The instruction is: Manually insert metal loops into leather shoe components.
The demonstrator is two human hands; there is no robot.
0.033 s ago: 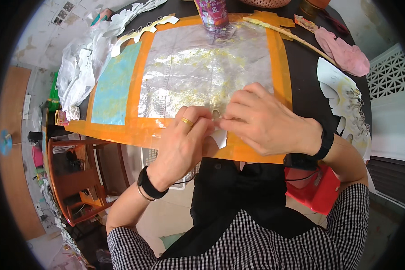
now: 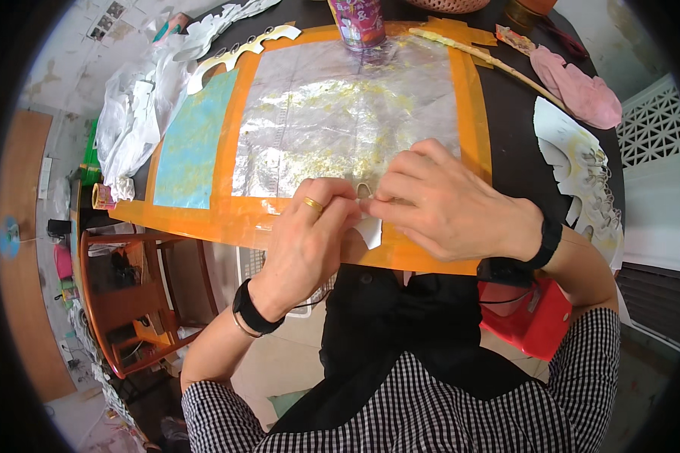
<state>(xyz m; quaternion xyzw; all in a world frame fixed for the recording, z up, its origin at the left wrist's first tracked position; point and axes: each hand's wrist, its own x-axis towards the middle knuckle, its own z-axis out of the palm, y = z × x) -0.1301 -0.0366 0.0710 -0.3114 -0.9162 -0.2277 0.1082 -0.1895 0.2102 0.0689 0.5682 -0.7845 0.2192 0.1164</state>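
Over the near edge of the table, my left hand [image 2: 306,238] and my right hand [image 2: 449,205] meet with their fingertips pinched close together. A white card piece [image 2: 371,233] shows below the fingers of my left hand, which pinches it. Between the two hands a small metal ring [image 2: 363,189] stands up, and the fingers of my right hand close at its lower end. Fingers hide most of the card and the exact grip on the ring. Beneath is a clear plastic sheet [image 2: 340,113] with yellow smears, edged in orange tape [image 2: 472,136].
Scalloped white cards with rings lie at far left [image 2: 234,57] and right [image 2: 574,162]. A purple cup [image 2: 357,26] stands at the back. A stick [image 2: 506,69] and pink cloth [image 2: 574,87] are far right, a blue sheet [image 2: 193,147] and plastic bag [image 2: 128,143] left.
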